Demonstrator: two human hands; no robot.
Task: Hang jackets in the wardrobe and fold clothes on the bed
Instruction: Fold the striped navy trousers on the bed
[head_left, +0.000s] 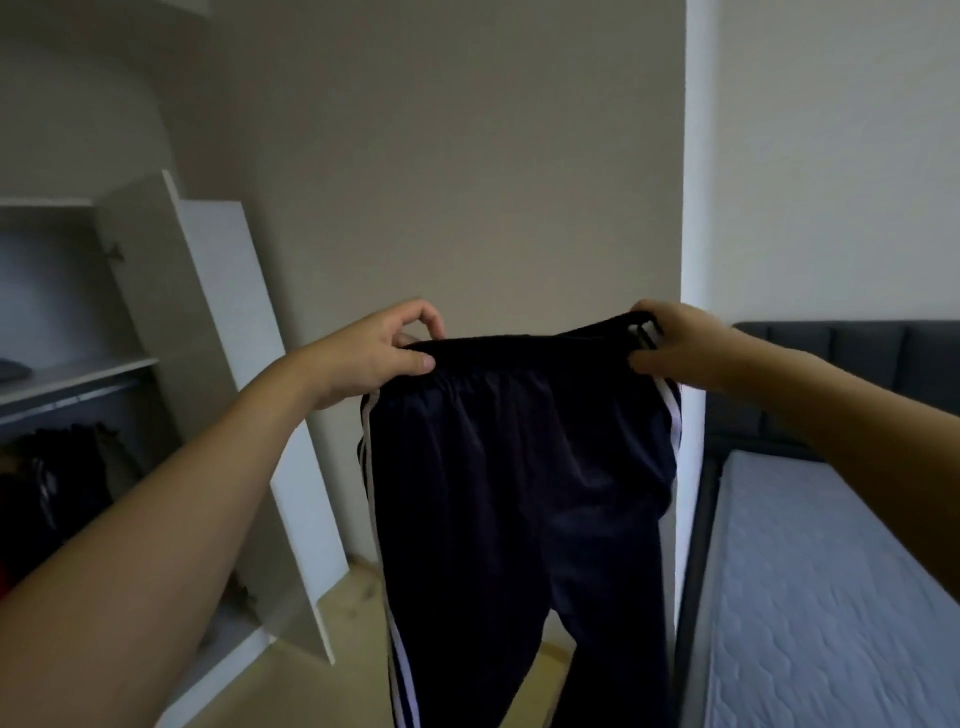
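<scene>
Between both hands I see the track pants (519, 483) hanging legs-down, left hand (374, 353) and right hand (675, 343) each pinching a waistband corner, bed (831, 597) closer to the right

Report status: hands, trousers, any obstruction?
Left hand and right hand each pinch the waistband. Dark striped trousers hang open, in the air. Bed at right, nothing blocking.
</scene>
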